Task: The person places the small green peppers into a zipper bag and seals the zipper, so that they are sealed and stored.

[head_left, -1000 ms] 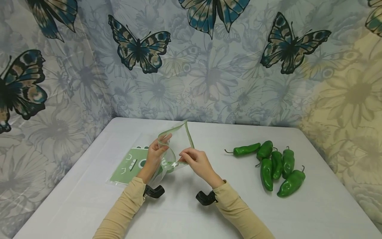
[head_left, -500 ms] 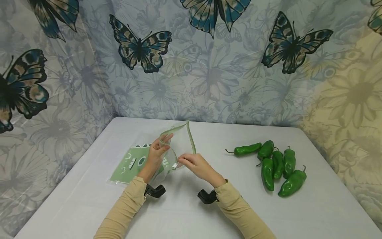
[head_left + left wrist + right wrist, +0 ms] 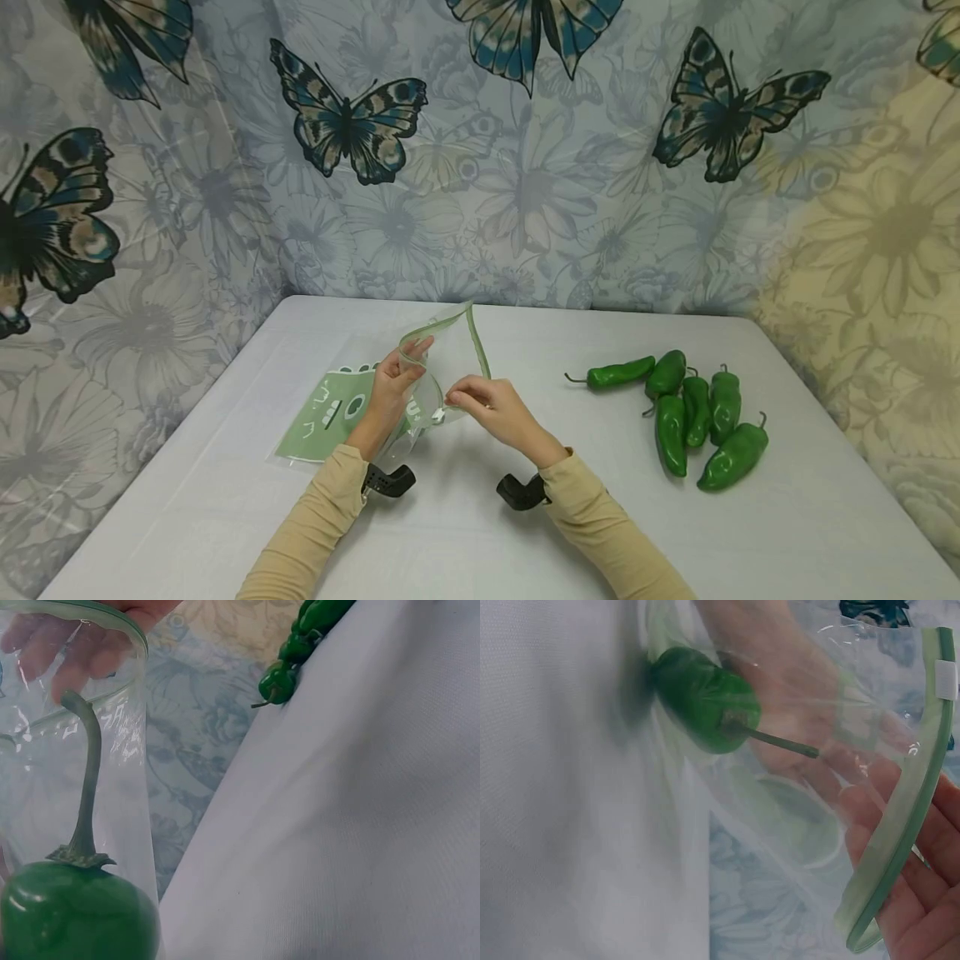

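A clear bag with a green zip rim stands raised and spread at the mouth. My left hand grips its left side, thumb and fingers on either side of the film. At the near right edge, beside the white slider, my right hand pinches the rim between thumb and fingertips. One green pepper lies low inside the bag in the left wrist view, its stem pointing to the mouth; the same pepper shows through the film in the right wrist view.
A flat green printed bag lies on the white table, left of and partly behind my left hand. Several green peppers are grouped on the right side. Butterfly-patterned cloth hangs behind the table.
My right hand has shifted slightly along the bag's near right edge, staying close to the slider. The left hand's hold looks the same, and the loose peppers have not moved.
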Motion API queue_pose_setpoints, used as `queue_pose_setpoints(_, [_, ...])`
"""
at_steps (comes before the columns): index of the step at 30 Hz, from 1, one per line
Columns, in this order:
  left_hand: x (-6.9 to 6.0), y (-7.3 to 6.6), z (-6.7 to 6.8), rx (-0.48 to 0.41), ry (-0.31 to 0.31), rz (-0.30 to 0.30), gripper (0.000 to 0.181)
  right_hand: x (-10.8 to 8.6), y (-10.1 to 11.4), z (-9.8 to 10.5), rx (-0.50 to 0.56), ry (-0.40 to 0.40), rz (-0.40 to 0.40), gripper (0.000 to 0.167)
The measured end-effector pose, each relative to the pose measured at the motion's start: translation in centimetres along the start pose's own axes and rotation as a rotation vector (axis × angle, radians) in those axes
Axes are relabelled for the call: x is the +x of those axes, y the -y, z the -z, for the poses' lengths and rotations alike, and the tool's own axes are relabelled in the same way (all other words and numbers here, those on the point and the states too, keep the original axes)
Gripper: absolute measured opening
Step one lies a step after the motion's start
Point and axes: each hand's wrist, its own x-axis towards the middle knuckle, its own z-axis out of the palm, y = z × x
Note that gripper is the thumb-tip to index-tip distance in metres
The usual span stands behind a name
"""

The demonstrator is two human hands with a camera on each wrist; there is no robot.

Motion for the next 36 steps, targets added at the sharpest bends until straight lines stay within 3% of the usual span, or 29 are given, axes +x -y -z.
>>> queue_pose_setpoints(7, [-0.1, 0.1, -0.1, 0.019, -0.02, 0.029, 0.033, -0.1, 2.6, 1.5, 0.051, -0.037, -0.015, 0.011])
queue_pose_setpoints(13, [-0.2, 0.1, 0.0, -0.013, -0.016, 0.018, 0.034, -0.5, 1.6, 3.4, 0.164, -0.168, -0.006, 0.019])
queue_pose_setpoints(18, [0.2, -0.2, 0.0, 0.0, -0.02, -0.013, 0.036, -1.4, 0.0, 5.5, 0.178, -0.266, 0.052, 0.022])
queue_pose_setpoints(26, [0.8, -0.9, -0.1, 0.025, -0.013, -0.033, 0.037, -3.8, -5.3, 9.2, 0.08, -0.35, 0.083, 0.029])
queue_pose_setpoints(31, [0.7, -1.2, -0.2, 0.002, -0.058, -0.037, 0.035, -4.6, -6.3, 10.7, -0.006, -0.362, 0.028, 0.033])
queue_pose_setpoints(36, [0.5, -1.1, -0.2, -0.031, -0.065, -0.04, 0.036, -5.2, -7.0, 11.5, -0.08, -0.384, -0.031, 0.036])
